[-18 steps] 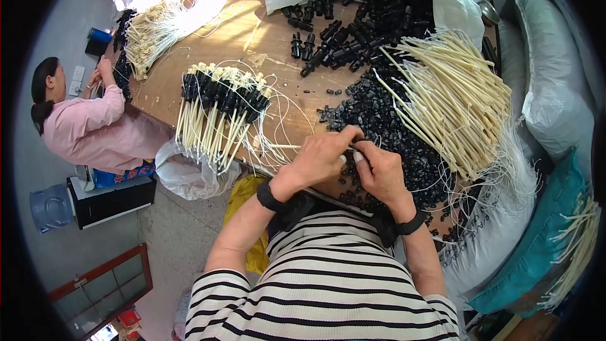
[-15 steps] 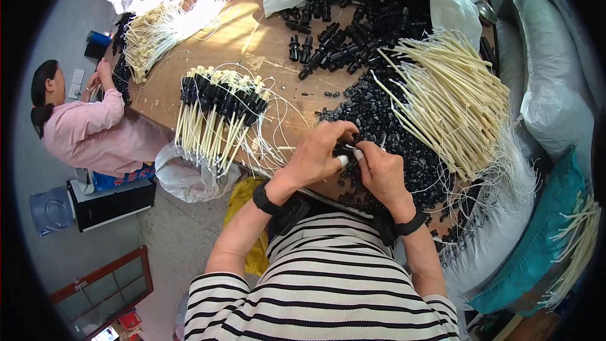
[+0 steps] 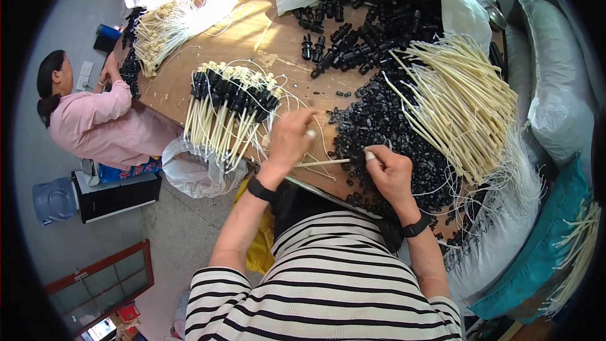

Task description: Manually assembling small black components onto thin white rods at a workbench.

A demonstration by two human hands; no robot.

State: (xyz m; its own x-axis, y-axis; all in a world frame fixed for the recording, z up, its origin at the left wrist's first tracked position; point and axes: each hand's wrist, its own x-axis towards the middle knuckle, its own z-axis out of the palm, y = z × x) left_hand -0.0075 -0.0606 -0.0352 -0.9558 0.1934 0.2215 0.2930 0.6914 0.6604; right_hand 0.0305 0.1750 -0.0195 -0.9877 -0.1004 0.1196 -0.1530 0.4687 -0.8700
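Right hand (image 3: 392, 173) fingers pinching dark right end of pale stick (image 3: 323, 163), stick pointing left over near edge of surface (image 3: 293, 49), beside black parts pile (image 3: 369, 113); left hand (image 3: 290, 140) blurred near stick's left end, can't tell finger state

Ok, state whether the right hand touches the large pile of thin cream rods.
Apart. The head view shows small black pieces between the right hand and the large pile of thin cream rods.
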